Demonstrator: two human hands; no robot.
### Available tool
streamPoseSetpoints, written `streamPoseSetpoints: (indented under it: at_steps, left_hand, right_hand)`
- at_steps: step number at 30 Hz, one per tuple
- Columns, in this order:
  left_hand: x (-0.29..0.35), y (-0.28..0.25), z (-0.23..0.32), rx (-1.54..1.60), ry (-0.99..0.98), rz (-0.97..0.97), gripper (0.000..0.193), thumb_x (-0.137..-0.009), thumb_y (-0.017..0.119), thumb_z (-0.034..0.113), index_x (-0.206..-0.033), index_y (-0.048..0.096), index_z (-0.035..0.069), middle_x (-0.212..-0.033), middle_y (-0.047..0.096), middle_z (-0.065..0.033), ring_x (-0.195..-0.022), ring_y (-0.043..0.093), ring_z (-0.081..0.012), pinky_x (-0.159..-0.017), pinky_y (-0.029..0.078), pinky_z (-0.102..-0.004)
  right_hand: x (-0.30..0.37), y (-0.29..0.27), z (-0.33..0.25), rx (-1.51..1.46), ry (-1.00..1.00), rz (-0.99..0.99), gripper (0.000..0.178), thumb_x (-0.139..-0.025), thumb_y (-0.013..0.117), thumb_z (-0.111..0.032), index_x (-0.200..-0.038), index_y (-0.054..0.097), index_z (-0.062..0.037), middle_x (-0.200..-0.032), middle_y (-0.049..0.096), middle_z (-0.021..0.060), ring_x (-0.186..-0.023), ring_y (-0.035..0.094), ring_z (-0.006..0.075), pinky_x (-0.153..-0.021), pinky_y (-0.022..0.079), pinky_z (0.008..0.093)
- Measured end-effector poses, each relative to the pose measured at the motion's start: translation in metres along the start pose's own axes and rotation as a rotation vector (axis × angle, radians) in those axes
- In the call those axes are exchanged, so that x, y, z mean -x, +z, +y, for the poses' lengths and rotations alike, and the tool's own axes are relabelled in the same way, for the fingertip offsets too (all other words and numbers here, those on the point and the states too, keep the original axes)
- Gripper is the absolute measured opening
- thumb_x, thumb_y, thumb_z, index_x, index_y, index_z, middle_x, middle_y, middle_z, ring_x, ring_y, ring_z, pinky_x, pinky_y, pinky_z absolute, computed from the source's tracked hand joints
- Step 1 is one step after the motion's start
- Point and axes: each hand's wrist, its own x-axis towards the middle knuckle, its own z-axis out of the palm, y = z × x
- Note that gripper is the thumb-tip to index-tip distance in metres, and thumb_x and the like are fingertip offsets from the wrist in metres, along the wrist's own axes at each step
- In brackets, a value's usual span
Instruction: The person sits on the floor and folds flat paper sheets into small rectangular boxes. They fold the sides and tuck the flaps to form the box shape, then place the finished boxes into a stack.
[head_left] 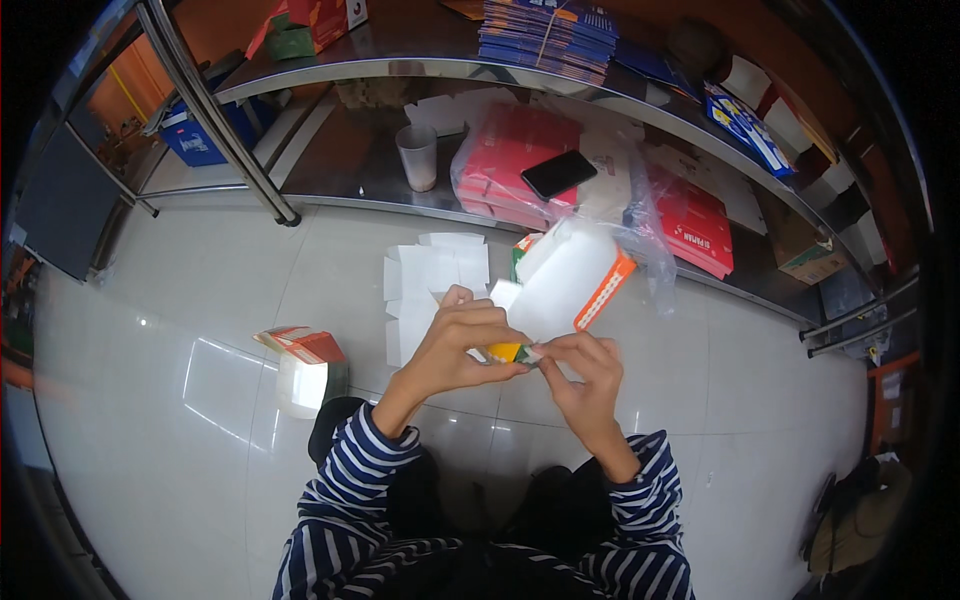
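Between my hands is a partly folded cardboard box (560, 275), white inside with an orange printed side. My left hand (455, 340) is closed, thumb and fingers pinching a small yellow and green printed part at its near end. Against the same part press the fingertips of my right hand (582, 378), closed as well. Whether this part is a flap of the white box is hard to tell, as my fingers cover the join. Flat white cardboard blanks (408, 285) lie on the floor just beyond my left hand.
Another folded box (305, 375) stands on the floor at left. Ahead, a metal shelf (390, 190) carries a plastic cup (417, 160), red cardboard stacks (515, 140) in clear plastic and a black phone (558, 175). Banded blue cartons (550, 40) sit above. A metal leg (225, 120) rises at left.
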Motion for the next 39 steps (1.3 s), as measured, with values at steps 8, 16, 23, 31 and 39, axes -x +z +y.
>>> streamPoseSetpoints:
  at_steps: [8,16,23,31,39]
  left_hand:
    - [0.003,0.002,0.0,0.042,0.022,-0.155,0.028,-0.066,0.077,0.022,-0.09,0.066,0.011,-0.08,0.057,0.0001,-0.085,0.049,-0.0163,-0.084,0.024,-0.0366]
    - [0.0,-0.006,-0.017,0.122,-0.574,0.298,0.07,-0.071,0.075,0.03,-0.125,0.039,0.003,-0.118,0.049,-0.0159,-0.116,0.044,-0.0255,-0.1,0.031,-0.0379]
    - [0.005,-0.005,-0.017,0.691,-0.595,0.173,0.036,-0.077,0.071,0.018,-0.105,0.057,0.001,-0.096,0.062,-0.0085,-0.088,0.059,-0.0174,-0.082,0.045,-0.0261]
    - [0.0,0.018,-0.001,0.266,-0.357,0.023,0.03,-0.077,0.068,0.012,-0.104,0.062,0.001,-0.09,0.06,-0.0107,-0.082,0.059,-0.0207,-0.074,0.046,-0.027]
    - [0.004,0.021,0.001,-0.12,0.121,0.134,0.017,-0.07,0.069,0.007,-0.088,0.067,0.006,-0.081,0.06,-0.0037,-0.068,0.059,-0.0185,-0.06,0.048,-0.0268]
  right_hand:
    - [-0.007,-0.011,0.022,-0.538,0.46,-0.418,0.008,-0.073,0.072,-0.004,-0.079,0.068,-0.0012,-0.081,0.061,0.0034,-0.071,0.055,0.0106,-0.065,0.042,0.0239]
    - [-0.012,-0.023,0.028,-1.005,0.632,-0.181,0.011,-0.082,0.058,-0.005,-0.093,0.056,-0.0038,-0.091,0.059,0.0026,-0.085,0.051,0.0109,-0.081,0.036,0.0263]
    - [-0.02,-0.027,0.027,-0.734,0.53,0.031,0.025,-0.08,0.058,-0.009,-0.104,0.056,-0.0017,-0.107,0.058,0.0075,-0.099,0.051,0.0147,-0.092,0.033,0.0286]
    - [-0.006,0.003,0.019,-0.751,0.623,-0.07,0.021,-0.082,0.06,-0.004,-0.102,0.058,0.0024,-0.093,0.062,0.0058,-0.087,0.057,0.0118,-0.078,0.045,0.0245]
    - [-0.007,0.0,0.024,-0.468,0.399,-0.128,0.023,-0.077,0.059,-0.001,-0.099,0.064,0.0015,-0.086,0.061,0.007,-0.082,0.058,0.0147,-0.075,0.045,0.026]
